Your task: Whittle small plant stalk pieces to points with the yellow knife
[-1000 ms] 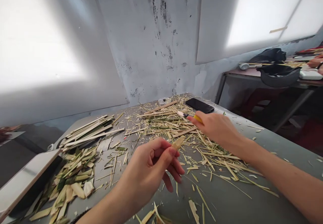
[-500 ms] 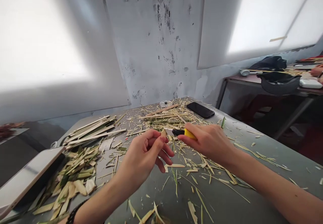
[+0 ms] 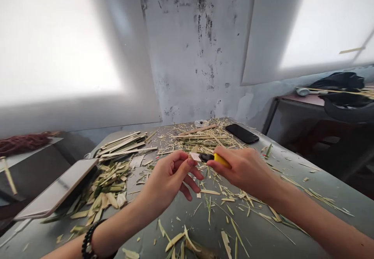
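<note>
From my seat at a distance, I have the left hand [image 3: 166,179] in mid-view, raised over the worktop [image 3: 263,231], its grip clamped with thumb and index finger on a small pale wood piece [image 3: 193,150]. The other fingers are spread loosely below. The right hand [image 3: 244,169] has its grip closed around the yellow handle of a knife [image 3: 221,160], whose blade points left and lies at the wood piece, by my left fingertips; I can't tell exactly how deep the edge sits. A dark beaded bracelet [image 3: 88,241] circles the left wrist.

Beyond the hands I see long strips [image 3: 201,137] and thin shavings spread over the worktop, with a black phone [image 3: 242,133] lying to their right. To the left rests a bundle of sticks [image 3: 125,147], and nearer me a heap of wide chips [image 3: 109,191] beside a pale flat device [image 3: 57,191]. At far right, a dark cap [image 3: 347,109] sits on another table [image 3: 314,99].
</note>
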The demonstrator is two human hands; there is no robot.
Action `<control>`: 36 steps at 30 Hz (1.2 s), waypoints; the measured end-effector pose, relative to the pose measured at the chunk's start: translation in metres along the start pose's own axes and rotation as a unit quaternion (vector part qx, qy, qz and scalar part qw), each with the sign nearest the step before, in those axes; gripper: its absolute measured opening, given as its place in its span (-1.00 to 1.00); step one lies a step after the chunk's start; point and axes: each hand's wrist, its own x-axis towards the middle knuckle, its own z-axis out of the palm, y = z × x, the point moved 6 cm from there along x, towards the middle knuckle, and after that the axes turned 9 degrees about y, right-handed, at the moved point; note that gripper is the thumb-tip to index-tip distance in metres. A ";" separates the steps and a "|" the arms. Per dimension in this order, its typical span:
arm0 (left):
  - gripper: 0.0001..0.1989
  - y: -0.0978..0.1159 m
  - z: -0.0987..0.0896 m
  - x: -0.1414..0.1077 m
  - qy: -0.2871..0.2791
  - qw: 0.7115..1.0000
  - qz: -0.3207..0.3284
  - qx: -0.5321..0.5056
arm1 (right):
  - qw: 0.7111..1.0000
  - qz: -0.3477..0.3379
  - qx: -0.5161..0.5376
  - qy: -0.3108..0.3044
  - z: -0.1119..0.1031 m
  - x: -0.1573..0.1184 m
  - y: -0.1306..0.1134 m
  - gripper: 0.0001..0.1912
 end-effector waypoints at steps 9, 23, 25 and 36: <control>-0.67 -0.019 -0.007 -0.058 0.000 0.997 -0.056 -0.049 | 0.979 0.124 -0.157 -0.035 0.017 0.027 0.050 -0.22; -0.61 -0.038 -0.078 -0.042 0.070 0.994 -0.082 -0.030 | 0.972 0.087 -0.122 -0.180 0.047 -0.006 0.073 -0.30; -0.61 -0.044 -0.076 -0.035 0.054 0.994 -0.092 -0.039 | 0.975 0.067 -0.103 -0.187 0.046 -0.008 0.068 -0.35; -0.61 -0.072 -0.026 -0.041 -0.048 0.965 -0.185 -0.180 | 0.988 -0.057 0.119 -0.085 0.047 -0.027 -0.029 -0.52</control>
